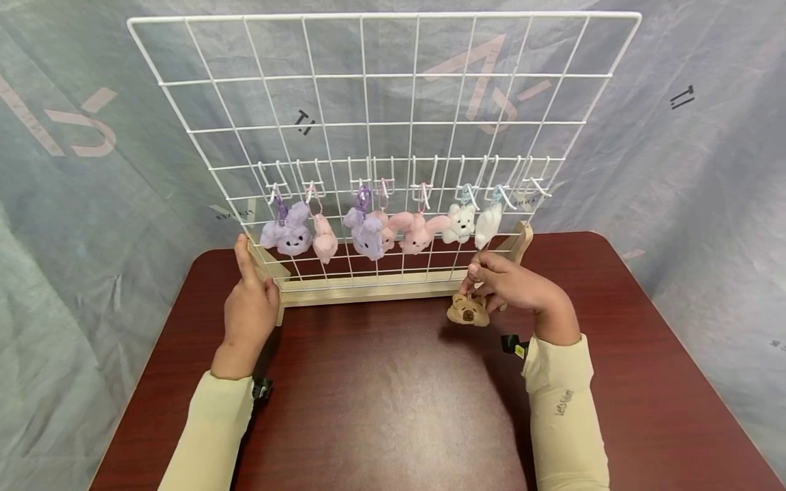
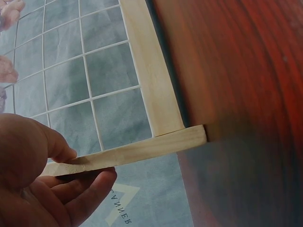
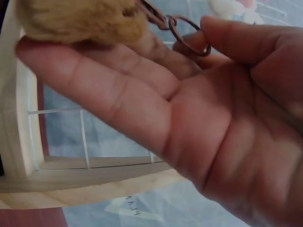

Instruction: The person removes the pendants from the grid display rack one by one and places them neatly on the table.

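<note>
We see a creased grey fabric backdrop [image 1: 694, 177] rising behind the tabletop [image 1: 387, 409] and along both its sides. On the cloth we make out pale pink angular markings [image 1: 99, 100] and small black lettering [image 1: 682, 100], scattered at different heights. The tabletop shows us reddish-brown wood grain, rounded far corners and a soft patch of reflected light.

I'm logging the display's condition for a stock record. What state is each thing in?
Brown plush: off the hooks, held in the right hand.
Purple plushes: both hanging on hooks.
Pink plushes: hanging; one partly hidden behind a purple one.
White plushes: both hanging.
Wire grid: standing in the wooden stand.
Wooden stand: on the table, gripped by the left hand.
</note>
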`<control>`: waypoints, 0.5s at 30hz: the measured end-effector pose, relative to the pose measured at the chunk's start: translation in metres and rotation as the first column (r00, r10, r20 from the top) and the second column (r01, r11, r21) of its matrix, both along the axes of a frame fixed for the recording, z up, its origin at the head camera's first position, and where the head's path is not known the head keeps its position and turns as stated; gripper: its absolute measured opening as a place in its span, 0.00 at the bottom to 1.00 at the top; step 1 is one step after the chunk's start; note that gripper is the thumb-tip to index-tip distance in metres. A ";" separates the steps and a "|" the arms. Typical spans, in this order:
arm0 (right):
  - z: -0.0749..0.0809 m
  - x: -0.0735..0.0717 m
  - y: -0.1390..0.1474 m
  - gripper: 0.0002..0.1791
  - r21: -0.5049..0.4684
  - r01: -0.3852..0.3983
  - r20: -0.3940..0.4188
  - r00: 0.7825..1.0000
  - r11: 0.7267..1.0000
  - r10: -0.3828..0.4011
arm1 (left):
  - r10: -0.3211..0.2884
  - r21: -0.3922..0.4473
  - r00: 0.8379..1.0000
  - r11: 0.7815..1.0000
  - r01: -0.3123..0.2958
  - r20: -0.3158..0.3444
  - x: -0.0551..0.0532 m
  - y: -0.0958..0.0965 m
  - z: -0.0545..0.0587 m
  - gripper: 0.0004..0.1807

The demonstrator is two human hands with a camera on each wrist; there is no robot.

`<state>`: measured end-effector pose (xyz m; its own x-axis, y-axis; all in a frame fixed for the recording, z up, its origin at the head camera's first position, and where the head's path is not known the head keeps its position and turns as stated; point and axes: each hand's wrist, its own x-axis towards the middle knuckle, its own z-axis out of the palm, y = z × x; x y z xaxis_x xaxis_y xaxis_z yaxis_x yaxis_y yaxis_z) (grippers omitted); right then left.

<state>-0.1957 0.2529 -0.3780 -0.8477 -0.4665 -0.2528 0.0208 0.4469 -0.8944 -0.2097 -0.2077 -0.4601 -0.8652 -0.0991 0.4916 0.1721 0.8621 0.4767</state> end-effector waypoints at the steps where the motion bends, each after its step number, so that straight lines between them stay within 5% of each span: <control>1: -0.002 -0.002 -0.001 0.16 0.008 -0.008 0.008 1.000 1.000 0.008 | 0.000 0.000 1.000 1.000 0.000 0.001 0.000 0.000 0.000 0.50; 15: -0.019 -0.011 -0.004 0.14 0.070 -0.037 0.121 0.992 0.997 0.028 | -0.006 0.012 1.000 1.000 0.006 0.019 0.000 0.001 0.001 0.50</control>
<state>-0.2065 0.2485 -0.3972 -0.7938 -0.4704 -0.3854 0.1099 0.5123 -0.8517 -0.2095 -0.2070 -0.4596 -0.8751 -0.0998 0.4735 0.1676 0.8554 0.4901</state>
